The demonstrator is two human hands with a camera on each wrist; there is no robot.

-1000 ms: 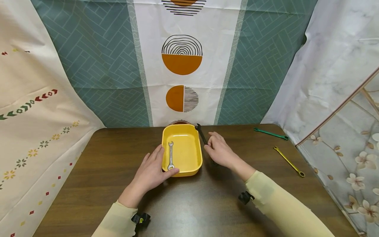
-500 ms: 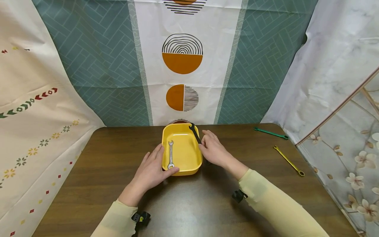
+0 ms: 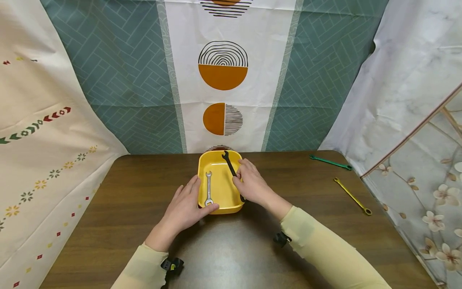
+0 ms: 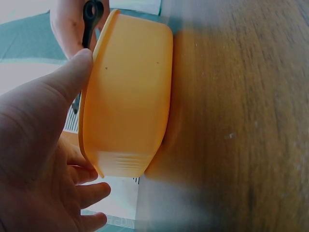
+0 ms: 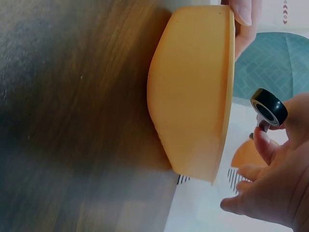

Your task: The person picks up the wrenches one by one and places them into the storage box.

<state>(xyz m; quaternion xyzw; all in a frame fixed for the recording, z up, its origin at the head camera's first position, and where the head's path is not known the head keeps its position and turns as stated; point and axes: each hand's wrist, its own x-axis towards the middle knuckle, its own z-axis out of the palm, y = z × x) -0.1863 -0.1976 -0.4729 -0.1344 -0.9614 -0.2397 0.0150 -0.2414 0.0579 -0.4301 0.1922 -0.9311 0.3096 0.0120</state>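
A black combination wrench is pinched by my right hand above the right part of a yellow tray. Its open end points toward the tray's far side, and its ring end shows beside the hand in the right wrist view. Inside the tray, along its left side, lies a silver wrench. My left hand rests on the tray's left wall with fingers extended, its thumb over the near left rim. The left wrist view shows that thumb at the orange-looking rim.
On the right of the brown table lie a green wrench and a yellow wrench. A patterned cloth hangs right behind the table's far edge. More cloths hang at both sides.
My right hand has carried the black wrench leftward, from beside the tray to over its right part. The left hand and the tray have stayed in place.
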